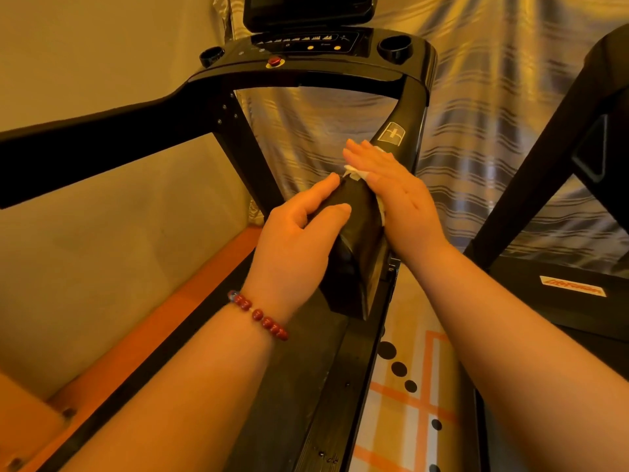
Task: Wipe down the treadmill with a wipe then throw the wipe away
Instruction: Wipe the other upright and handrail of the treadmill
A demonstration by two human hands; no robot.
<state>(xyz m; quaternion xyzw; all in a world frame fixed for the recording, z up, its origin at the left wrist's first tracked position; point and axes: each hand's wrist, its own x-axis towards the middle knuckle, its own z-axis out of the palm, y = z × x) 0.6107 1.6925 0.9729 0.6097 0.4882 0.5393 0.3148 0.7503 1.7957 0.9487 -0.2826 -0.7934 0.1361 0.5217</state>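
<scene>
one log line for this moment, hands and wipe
step: wipe-down | right hand: flat, presses wipe on handrail | left hand: grips handrail | wipe: not yet thrown away

I see the floor (420, 407), pale with orange lines and black dots, carrying the treadmill (350, 281). A second machine (578, 294) stands right of the treadmill.

Black treadmill (401, 127), white wipe (355, 173)
</scene>
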